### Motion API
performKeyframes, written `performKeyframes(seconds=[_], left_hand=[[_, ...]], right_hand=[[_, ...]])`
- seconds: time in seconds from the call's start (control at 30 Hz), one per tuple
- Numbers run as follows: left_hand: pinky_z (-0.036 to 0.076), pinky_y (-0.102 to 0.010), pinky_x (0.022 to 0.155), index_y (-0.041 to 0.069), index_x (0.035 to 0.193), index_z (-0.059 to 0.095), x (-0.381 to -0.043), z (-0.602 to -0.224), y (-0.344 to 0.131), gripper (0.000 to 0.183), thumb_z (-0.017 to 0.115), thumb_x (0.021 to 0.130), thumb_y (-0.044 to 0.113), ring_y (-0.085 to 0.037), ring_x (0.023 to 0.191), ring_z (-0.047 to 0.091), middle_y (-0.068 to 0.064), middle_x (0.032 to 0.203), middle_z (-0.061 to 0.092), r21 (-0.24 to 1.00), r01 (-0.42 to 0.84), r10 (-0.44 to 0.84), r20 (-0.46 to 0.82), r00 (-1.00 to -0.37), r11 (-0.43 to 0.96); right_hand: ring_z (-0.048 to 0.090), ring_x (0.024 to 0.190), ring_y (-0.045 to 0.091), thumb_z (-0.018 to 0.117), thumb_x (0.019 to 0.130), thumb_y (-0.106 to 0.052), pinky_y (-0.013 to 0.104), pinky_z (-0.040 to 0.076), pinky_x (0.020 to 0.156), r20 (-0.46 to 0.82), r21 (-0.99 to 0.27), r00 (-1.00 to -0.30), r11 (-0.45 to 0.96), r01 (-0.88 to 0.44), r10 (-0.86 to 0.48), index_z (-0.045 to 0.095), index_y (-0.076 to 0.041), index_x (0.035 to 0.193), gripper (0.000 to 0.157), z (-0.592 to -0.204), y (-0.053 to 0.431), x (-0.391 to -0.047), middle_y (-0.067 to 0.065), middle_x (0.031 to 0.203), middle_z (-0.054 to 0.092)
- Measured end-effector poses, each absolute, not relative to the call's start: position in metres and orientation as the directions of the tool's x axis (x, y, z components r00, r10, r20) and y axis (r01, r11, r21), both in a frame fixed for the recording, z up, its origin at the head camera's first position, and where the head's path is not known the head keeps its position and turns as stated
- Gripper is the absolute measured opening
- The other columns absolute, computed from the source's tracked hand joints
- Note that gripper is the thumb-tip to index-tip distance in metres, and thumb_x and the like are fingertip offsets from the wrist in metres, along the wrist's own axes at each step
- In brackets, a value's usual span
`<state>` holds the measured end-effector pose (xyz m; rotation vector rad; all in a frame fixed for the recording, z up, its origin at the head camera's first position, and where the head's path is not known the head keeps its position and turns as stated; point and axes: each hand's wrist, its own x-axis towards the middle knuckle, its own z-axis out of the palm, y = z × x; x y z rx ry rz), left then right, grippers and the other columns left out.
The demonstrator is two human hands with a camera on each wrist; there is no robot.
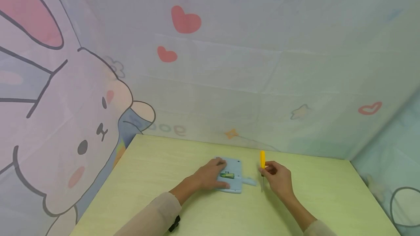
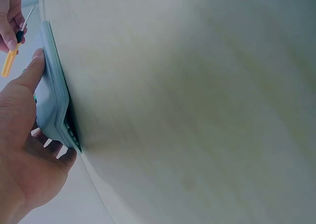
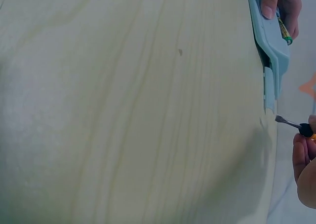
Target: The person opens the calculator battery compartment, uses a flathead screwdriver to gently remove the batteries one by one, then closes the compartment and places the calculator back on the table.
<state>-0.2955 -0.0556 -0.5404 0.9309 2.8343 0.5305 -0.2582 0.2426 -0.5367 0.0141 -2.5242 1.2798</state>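
Observation:
A light-blue calculator [image 1: 234, 187] lies back up on the table. In an opening in its back sits a green battery [image 1: 227, 175]. My left hand [image 1: 207, 174] grips the calculator's left part, thumb on the near side; in the left wrist view some fingers curl under its end, where small keys peek out. Beside its right edge is a light-blue strip [image 1: 249, 181], perhaps the battery cover. Farther right, my right hand [image 1: 280, 178] pinches a yellow-handled screwdriver [image 1: 262, 158]. Its flat tip [image 3: 279, 119] points down, apart from the calculator.
The pale wood-grain table [image 1: 157, 163] ends at a printed cloth backdrop [image 1: 229, 83] behind and at the sides. A small black object [image 1: 174, 224] shows beside the left sleeve. A dark cable loop [image 1: 391, 207] hangs at the far right.

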Motion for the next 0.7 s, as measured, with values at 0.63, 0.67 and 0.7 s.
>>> performKeyframes(seconds=[0.63, 0.67, 0.7], left_hand=[[0.044, -0.041, 0.114, 0.008, 0.162, 0.044, -0.295, -0.54, -0.055, 0.092, 0.074, 0.093, 0.063, -0.022, 0.151, 0.038, -0.004, 0.164, 0.04, 0.376, 0.548, 0.589, 0.005, -0.808, 0.748], [0.044, -0.04, 0.113, 0.009, 0.162, 0.044, -0.295, -0.541, -0.055, 0.092, 0.073, 0.093, 0.063, -0.022, 0.151, 0.038, -0.004, 0.164, 0.04, 0.374, 0.547, 0.588, 0.005, -0.809, 0.749], [0.044, -0.04, 0.113, 0.009, 0.162, 0.044, -0.295, -0.541, -0.055, 0.092, 0.073, 0.093, 0.064, -0.022, 0.151, 0.038, -0.003, 0.164, 0.04, 0.374, 0.547, 0.588, 0.005, -0.809, 0.749]], right_hand=[[0.065, 0.075, 0.016, 0.084, 0.094, -0.018, 0.023, 0.053, 0.067, 0.252, -0.776, -0.962, 0.616, -0.134, 0.108, 0.077, 0.002, 0.113, 0.028, -0.548, 0.249, -0.258, 0.003, 0.084, 0.074], [0.065, 0.075, 0.016, 0.084, 0.094, -0.017, 0.023, 0.053, 0.067, 0.252, -0.775, -0.962, 0.617, -0.135, 0.106, 0.077, 0.002, 0.113, 0.028, -0.549, 0.249, -0.258, 0.003, 0.084, 0.074], [0.065, 0.075, 0.017, 0.083, 0.094, -0.017, 0.023, 0.053, 0.066, 0.25, -0.775, -0.963, 0.618, -0.135, 0.104, 0.077, 0.003, 0.113, 0.028, -0.549, 0.249, -0.258, 0.004, 0.084, 0.074]])
